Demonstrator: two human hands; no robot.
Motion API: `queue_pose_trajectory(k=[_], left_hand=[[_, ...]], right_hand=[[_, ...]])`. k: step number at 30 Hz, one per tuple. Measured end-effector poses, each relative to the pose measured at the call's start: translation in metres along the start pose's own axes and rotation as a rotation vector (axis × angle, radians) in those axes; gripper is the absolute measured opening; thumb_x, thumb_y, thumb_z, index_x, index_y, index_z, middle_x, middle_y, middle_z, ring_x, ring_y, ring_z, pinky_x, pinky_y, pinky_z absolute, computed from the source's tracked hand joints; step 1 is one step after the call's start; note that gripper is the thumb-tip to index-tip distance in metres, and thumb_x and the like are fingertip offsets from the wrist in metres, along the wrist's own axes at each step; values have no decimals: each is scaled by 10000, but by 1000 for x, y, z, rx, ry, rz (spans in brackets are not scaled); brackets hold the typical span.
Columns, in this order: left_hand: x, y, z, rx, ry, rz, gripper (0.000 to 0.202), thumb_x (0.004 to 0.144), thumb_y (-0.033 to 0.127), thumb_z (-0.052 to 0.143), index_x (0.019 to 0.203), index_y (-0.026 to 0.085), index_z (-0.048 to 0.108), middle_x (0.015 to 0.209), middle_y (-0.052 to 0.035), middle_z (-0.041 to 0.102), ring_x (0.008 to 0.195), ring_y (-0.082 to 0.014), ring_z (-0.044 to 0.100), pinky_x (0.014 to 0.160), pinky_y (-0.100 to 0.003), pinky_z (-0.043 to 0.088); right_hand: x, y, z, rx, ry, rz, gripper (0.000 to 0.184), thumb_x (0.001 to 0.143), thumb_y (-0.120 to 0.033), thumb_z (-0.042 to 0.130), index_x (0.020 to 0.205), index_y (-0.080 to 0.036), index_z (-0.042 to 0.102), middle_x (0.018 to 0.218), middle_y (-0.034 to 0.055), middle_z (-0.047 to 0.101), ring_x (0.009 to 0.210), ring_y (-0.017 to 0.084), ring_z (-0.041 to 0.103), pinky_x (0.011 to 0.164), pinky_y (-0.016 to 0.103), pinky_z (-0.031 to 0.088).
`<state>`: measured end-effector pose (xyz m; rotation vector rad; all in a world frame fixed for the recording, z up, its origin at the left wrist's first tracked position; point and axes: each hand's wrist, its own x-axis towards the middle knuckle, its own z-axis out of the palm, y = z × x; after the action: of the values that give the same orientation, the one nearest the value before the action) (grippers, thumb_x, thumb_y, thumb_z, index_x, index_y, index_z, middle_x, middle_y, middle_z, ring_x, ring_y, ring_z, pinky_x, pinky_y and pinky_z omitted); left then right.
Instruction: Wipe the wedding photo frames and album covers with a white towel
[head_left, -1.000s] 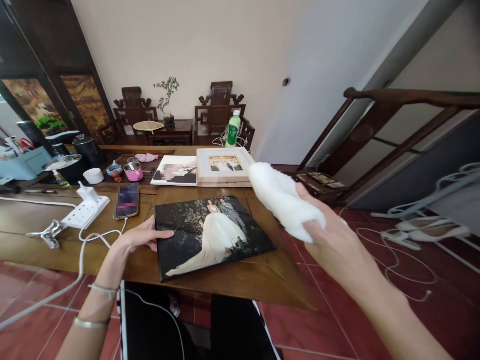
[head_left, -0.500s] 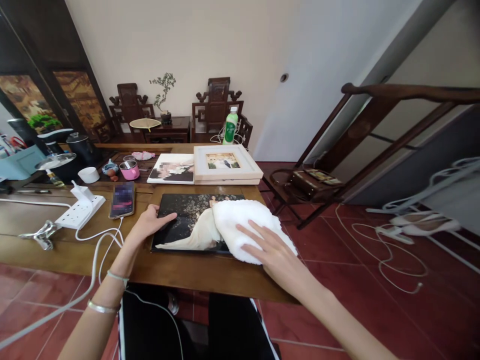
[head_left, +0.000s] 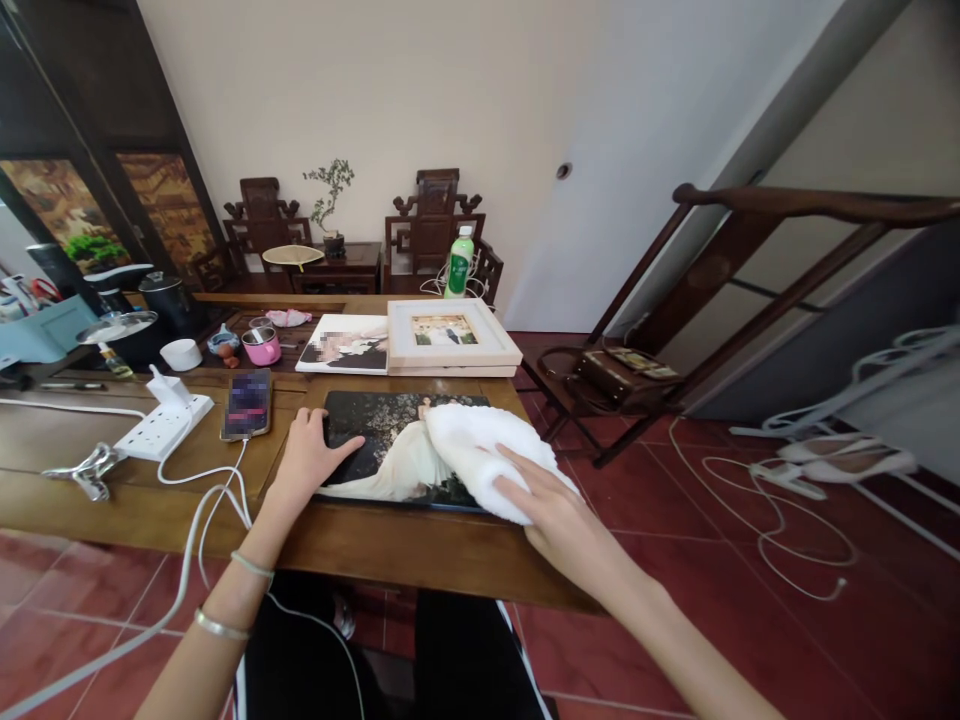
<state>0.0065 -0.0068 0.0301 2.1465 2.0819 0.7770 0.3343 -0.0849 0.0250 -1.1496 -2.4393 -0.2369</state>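
Observation:
A dark photo panel (head_left: 375,455), showing a figure in a long pale dress, lies flat on the wooden table. At its left edge is my left hand (head_left: 309,455), the thumb laid over the picture and the fingers bent around the edge. A white towel (head_left: 480,435) covers the panel's right part and hangs past its right side. My right hand (head_left: 551,505) grips the towel's near side, fingers curled into a fold. What lies beneath the towel is hidden.
Behind the panel are a white-framed photo (head_left: 454,340) and another print (head_left: 345,343). On the left lie a phone (head_left: 247,403), a power strip (head_left: 165,425) and cables. A pink cup (head_left: 261,346) and a green bottle (head_left: 459,265) stand farther back. A wooden chair (head_left: 630,375) is at right.
My right hand has closed more on the towel, which is now bunched and folded at its near side. The left hand's fingers have bent more at the panel's edge. The camera view has shifted slightly.

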Motion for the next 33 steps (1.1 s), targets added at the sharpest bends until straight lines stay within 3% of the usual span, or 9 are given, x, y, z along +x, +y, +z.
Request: queue_pose_trajectory(k=[3, 6, 9, 11, 15, 18, 23, 26, 33], left_hand=[[0, -6, 4, -123, 52, 149, 615, 779, 492, 632, 1261, 140, 483, 1254, -156, 480, 1223, -318, 461, 1056, -454, 367], [2, -10, 7, -225, 48, 288, 486, 832, 401, 601, 1261, 198, 495, 1407, -133, 390, 1334, -284, 368, 1113, -446, 310], [2, -12, 8, -293, -4, 345, 402, 845, 373, 587, 1218, 231, 544, 1432, -108, 406, 1336, -268, 389, 1114, -449, 315], [2, -13, 8, -308, -42, 345, 406, 840, 386, 591, 1215, 234, 560, 1433, -106, 427, 1330, -272, 405, 1108, -462, 322], [-1, -13, 9, -280, -98, 319, 441, 848, 436, 570, 1231, 219, 571, 1424, -117, 460, 1362, -289, 367, 1100, -497, 322], [-1, -13, 10, -250, -118, 298, 469, 861, 455, 541, 1261, 209, 560, 1438, -120, 450, 1391, -289, 319, 1105, -512, 307], [0, -13, 11, -289, -114, 267, 510, 843, 479, 553, 1256, 181, 570, 1436, -135, 454, 1390, -273, 327, 1126, -480, 280], [0, -13, 10, -335, -131, 248, 519, 847, 480, 541, 1279, 193, 552, 1445, -124, 447, 1396, -262, 315, 1134, -476, 262], [-1, -14, 11, -291, -156, 236, 526, 865, 474, 518, 1312, 197, 527, 1476, -127, 401, 1408, -273, 287, 1126, -519, 254]], right_hand=[[0, 17, -6, -18, 55, 116, 600, 624, 67, 371, 1130, -180, 576, 1247, 151, 593, 1173, 285, 555, 888, 388, 525], [7, 39, -16, -142, 173, 322, 503, 682, 13, 417, 1142, -134, 557, 1096, 192, 626, 993, 332, 630, 754, 419, 553], [26, 56, -26, -272, 306, 430, 443, 707, 5, 439, 1114, -114, 567, 1163, 232, 586, 1082, 377, 577, 801, 468, 530], [41, 58, -23, -290, 302, 369, 490, 693, 37, 432, 1131, -132, 574, 1296, 217, 525, 1205, 368, 498, 898, 474, 492], [60, 43, 11, -209, 15, 141, 709, 610, 112, 388, 1213, -207, 580, 1389, 100, 508, 1294, 329, 423, 981, 476, 442], [60, 29, 36, -184, -112, 133, 824, 566, 131, 359, 1267, -252, 560, 1427, 44, 482, 1340, 354, 351, 999, 560, 399], [52, 23, 40, -136, -130, 174, 826, 570, 143, 336, 1261, -241, 573, 1460, 35, 440, 1373, 367, 288, 1013, 589, 368], [52, 26, 35, -99, -132, 160, 787, 590, 132, 344, 1256, -211, 583, 1425, 78, 482, 1366, 370, 304, 1013, 580, 370], [78, 47, 41, -11, -106, 167, 731, 648, 85, 369, 1317, -160, 529, 1315, 146, 573, 1369, 345, 310, 1037, 602, 337]])
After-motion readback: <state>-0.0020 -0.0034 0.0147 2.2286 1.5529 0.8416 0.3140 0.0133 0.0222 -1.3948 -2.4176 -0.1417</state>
